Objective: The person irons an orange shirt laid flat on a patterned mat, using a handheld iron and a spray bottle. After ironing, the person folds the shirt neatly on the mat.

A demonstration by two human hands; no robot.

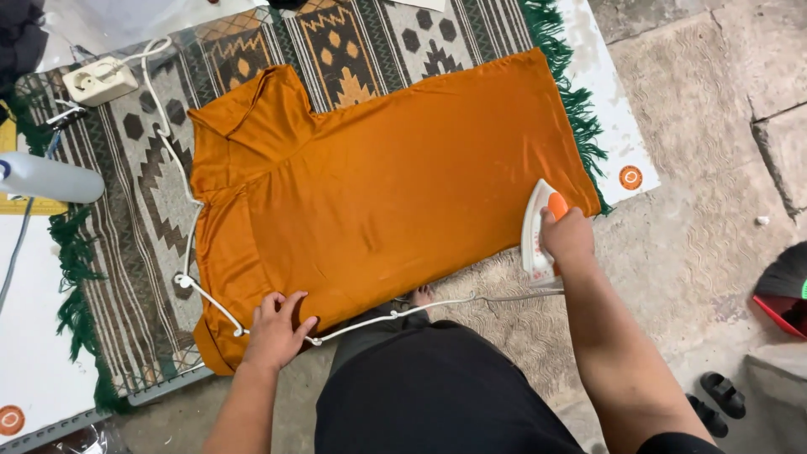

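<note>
Left hand (276,329) presses orange shirt (378,197); right hand (567,238) grips iron (535,231).

View: single head-worn camera, no second view. Position: above the person's own lap, at standing or stooping height. Facing: steeply downward onto the floor. Range: near; both forearms enter from the bottom edge. Coverage: right hand (568,238) gripping the white clothes iron with orange handle (536,229) right of centre; the flat-spread orange knit shirt (387,193) fills the middle, leftward of that grip.
</note>
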